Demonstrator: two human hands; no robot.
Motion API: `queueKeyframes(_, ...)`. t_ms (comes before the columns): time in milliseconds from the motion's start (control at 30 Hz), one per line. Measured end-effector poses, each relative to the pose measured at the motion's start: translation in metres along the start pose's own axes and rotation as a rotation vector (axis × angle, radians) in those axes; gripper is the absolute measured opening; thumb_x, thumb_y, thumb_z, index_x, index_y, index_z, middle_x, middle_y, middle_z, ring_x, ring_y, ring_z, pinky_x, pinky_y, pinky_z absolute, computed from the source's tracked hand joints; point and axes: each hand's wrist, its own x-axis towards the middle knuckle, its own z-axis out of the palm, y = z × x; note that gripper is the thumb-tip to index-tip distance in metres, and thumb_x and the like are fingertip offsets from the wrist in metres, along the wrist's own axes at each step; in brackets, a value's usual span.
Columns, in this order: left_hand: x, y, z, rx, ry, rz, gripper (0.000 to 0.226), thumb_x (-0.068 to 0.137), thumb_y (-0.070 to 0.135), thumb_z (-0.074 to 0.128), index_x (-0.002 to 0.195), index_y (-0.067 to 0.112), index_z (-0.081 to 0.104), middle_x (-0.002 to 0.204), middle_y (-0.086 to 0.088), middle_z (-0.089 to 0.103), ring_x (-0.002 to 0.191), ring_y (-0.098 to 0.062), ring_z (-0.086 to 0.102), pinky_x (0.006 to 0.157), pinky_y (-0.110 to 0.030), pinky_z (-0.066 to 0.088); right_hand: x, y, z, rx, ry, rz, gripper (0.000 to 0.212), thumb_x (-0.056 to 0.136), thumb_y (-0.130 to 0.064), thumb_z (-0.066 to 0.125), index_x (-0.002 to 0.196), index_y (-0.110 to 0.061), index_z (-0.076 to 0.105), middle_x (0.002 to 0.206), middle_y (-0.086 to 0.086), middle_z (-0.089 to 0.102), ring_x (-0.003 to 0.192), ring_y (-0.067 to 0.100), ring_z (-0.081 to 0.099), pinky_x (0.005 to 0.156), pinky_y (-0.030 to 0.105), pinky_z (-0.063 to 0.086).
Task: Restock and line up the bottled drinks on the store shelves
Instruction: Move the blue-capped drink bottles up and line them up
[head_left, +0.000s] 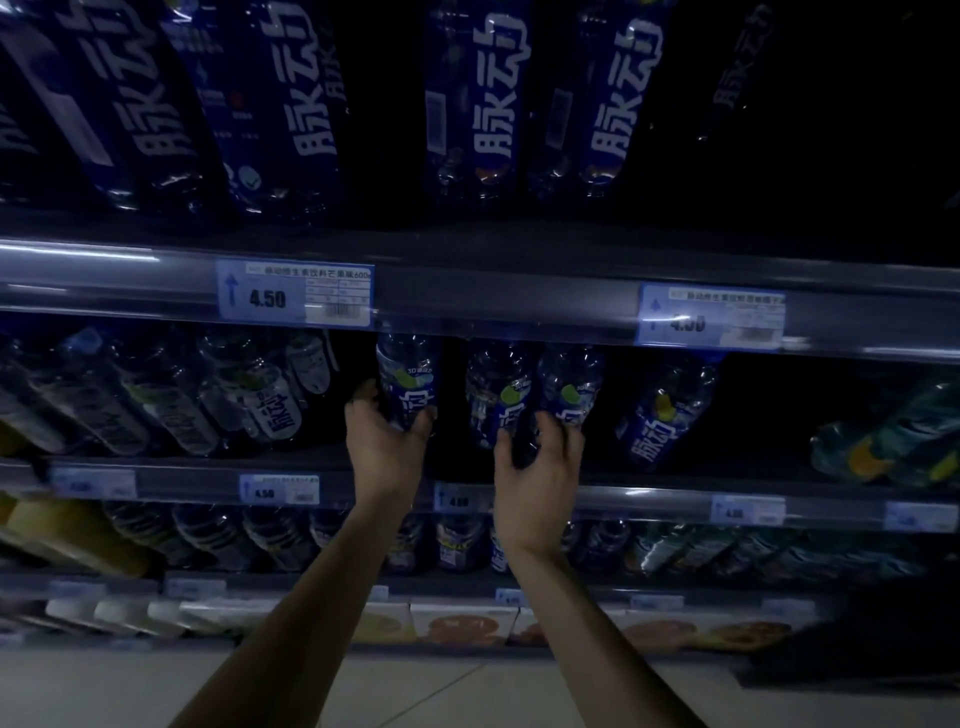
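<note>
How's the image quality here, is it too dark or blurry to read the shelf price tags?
Head view: dim, the upper right shelving nearly black; the left price tag reads 4.50 sharply, the right price tag is smeared; glare streaks the shelf rail; wide-angle distortion fans the top bottles outward; the left hand gripping one bottle and the right hand gripping the next bottle show clearly.

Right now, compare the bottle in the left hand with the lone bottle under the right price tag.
The gripped bottle sits in the left hand; the lone bottle stands untouched. The gripped bottle's label shows a green patch, the lone bottle's a yellow one. Both are clear, blue-labelled.
</note>
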Motion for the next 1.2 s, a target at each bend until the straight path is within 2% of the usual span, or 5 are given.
queueKeyframes(133, 0.006, -0.003, 0.002, -0.037, 0.001, 0.015, 0.049, 0.073, 0.025, 0.081, 0.111, 0.019, 0.051, 0.101, 0.011, 0.058, 0.089, 0.009, 0.056, 0.07, -0.004, 0.045, -0.008, -0.006, 0.016, -0.053, -0.034, 0.098, 0.059, 0.092, -0.037, 0.061, 0.141, -0.008, 0.046, 0.14, 0.015, 0.048, 0.121, 0.027, 0.052, 0.092, 0.036, 0.049)
queueKeyframes(200, 0.007, -0.004, 0.0, -0.046, -0.004, -0.009, 0.056, 0.07, 0.028, 0.083, 0.116, 0.019, 0.052, 0.101, 0.011, 0.059, 0.087, 0.006, 0.056, 0.059, -0.001, 0.04, -0.007, -0.007, 0.022, -0.058, -0.043, 0.125, 0.059, 0.093, -0.037, 0.06, 0.141, -0.007, 0.045, 0.143, 0.015, 0.045, 0.12, 0.027, 0.052, 0.089, 0.034, 0.049)
queueKeyframes(433, 0.015, -0.013, -0.014, 0.042, -0.037, -0.047, 0.071, 0.066, 0.043, 0.083, 0.124, 0.016, 0.054, 0.113, -0.001, 0.063, 0.087, -0.002, 0.054, 0.06, -0.005, 0.036, -0.003, -0.01, 0.033, 0.042, 0.012, 0.151, 0.044, 0.086, -0.031, 0.071, 0.118, -0.006, 0.056, 0.102, 0.004, 0.058, 0.08, 0.015, 0.054, 0.061, 0.025, 0.041)
queueKeyframes(733, 0.011, -0.015, -0.019, 0.073, -0.115, 0.014, 0.076, 0.068, 0.043, 0.082, 0.132, 0.017, 0.05, 0.124, -0.004, 0.062, 0.11, -0.012, 0.057, 0.08, -0.023, 0.048, -0.002, -0.012, 0.035, 0.066, 0.007, 0.168, 0.038, 0.081, -0.031, 0.076, 0.103, -0.007, 0.057, 0.097, 0.004, 0.057, 0.076, 0.015, 0.052, 0.061, 0.023, 0.038)
queueKeyframes(1200, 0.013, -0.013, -0.023, 0.062, -0.184, -0.001, 0.078, 0.068, 0.041, 0.082, 0.134, 0.018, 0.047, 0.127, -0.003, 0.061, 0.106, -0.005, 0.053, 0.082, -0.024, 0.048, -0.005, -0.006, 0.038, 0.06, 0.033, 0.143, 0.044, 0.079, -0.034, 0.078, 0.11, -0.009, 0.056, 0.096, 0.001, 0.057, 0.073, 0.009, 0.049, 0.057, 0.008, 0.03)
